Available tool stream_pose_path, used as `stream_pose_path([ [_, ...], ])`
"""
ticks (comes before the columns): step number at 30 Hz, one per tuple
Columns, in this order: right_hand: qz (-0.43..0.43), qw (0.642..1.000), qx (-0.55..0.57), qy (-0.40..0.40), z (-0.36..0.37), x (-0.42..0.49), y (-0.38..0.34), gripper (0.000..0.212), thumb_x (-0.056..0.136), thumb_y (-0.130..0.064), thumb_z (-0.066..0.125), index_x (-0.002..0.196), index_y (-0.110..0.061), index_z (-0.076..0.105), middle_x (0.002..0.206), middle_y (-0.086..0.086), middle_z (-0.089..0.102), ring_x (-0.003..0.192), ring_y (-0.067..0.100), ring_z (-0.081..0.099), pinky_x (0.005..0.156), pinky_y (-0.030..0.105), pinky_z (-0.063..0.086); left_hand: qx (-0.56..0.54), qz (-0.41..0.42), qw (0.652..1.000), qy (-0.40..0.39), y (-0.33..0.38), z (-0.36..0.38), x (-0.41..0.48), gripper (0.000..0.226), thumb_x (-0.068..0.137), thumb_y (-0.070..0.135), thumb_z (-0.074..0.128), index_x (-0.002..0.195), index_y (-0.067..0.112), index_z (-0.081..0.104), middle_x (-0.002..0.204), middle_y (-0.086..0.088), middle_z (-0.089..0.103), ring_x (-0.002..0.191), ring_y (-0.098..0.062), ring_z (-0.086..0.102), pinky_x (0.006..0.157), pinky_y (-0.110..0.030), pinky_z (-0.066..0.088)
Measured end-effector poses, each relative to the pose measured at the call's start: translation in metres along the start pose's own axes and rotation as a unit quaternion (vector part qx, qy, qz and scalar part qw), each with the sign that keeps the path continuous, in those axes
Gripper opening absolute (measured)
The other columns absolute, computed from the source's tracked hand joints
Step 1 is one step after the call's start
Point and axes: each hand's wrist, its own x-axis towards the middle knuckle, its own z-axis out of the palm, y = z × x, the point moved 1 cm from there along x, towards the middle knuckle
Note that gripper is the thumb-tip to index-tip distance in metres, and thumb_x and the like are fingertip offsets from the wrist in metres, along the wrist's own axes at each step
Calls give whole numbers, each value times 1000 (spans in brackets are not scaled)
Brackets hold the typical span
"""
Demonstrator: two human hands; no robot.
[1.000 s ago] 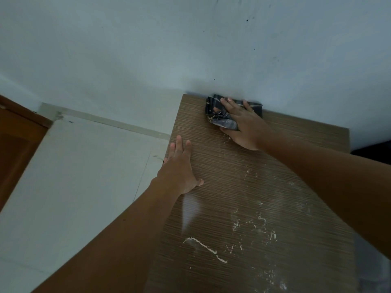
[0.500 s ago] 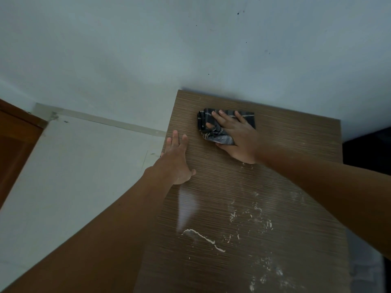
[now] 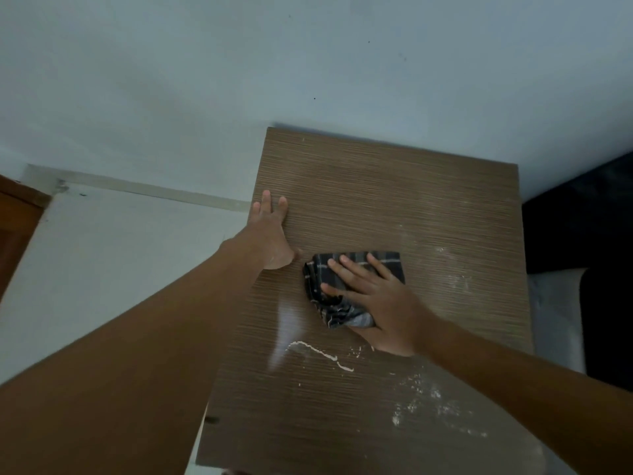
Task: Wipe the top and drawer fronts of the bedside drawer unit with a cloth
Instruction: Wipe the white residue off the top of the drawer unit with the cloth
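The bedside drawer unit's brown wood-grain top [image 3: 394, 186] fills the middle of the view, seen from above. White dust and a pale streak [image 3: 322, 354] mark its near half. A dark checked cloth [image 3: 329, 303] lies bunched near the middle of the top. My right hand [image 3: 383, 303] presses flat on the cloth, fingers spread over it. My left hand [image 3: 270, 234] rests palm down at the top's left edge, fingers apart, holding nothing. The drawer fronts are out of sight.
A pale wall [image 3: 308, 63] stands right behind the unit. White floor tiles [image 3: 102, 269] lie to the left, with a brown wooden door frame [image 3: 17, 228] at the far left. A dark object [image 3: 582, 221] and something white [image 3: 555, 317] sit close on the right.
My right hand has dragged the cloth from the back edge by the wall toward me, to the middle of the top. My left hand has stayed at the left edge.
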Motion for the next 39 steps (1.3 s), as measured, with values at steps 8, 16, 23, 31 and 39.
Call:
stream_pose_path([
  [8,26,996,82,-21,29,-55,-59,65,94,-45,47,152,-37,21,163,-10,0,148,3,-12,118,38,-11,47,-3,999,1,7,4,-2,110,85,46,69,154,22,-14,159,-9,-27,149,-29,-14,119,-43,3],
  [16,290,780,546,92,-77,-57,-37,23,86,-38,58,108,-34,66,104,-5,74,99,18,70,91,40,54,24,-9,1000,5,13,12,-1,121,75,53,75,153,30,-14,157,-12,-31,148,-31,-18,120,-51,5],
  [23,286,789,513,178,-172,-57,18,15,87,-28,61,91,-25,74,98,-1,77,91,19,73,84,35,58,2,-29,1000,3,29,12,5,123,69,52,80,152,40,-10,156,-11,-34,145,-35,-22,116,-62,9],
  [31,288,932,36,218,-202,-8,94,29,99,-30,49,126,-23,55,110,11,67,96,33,62,78,38,48,14,-42,999,-9,57,13,15,123,69,50,81,151,44,-10,154,-14,-36,140,-49,-26,114,-66,7],
  [39,170,980,-72,77,-116,38,145,56,96,-24,52,149,-22,36,154,7,38,139,26,39,112,46,32,20,-33,999,-19,75,17,24,123,70,49,81,150,46,-12,152,-12,-41,139,-50,-27,114,-66,4],
])
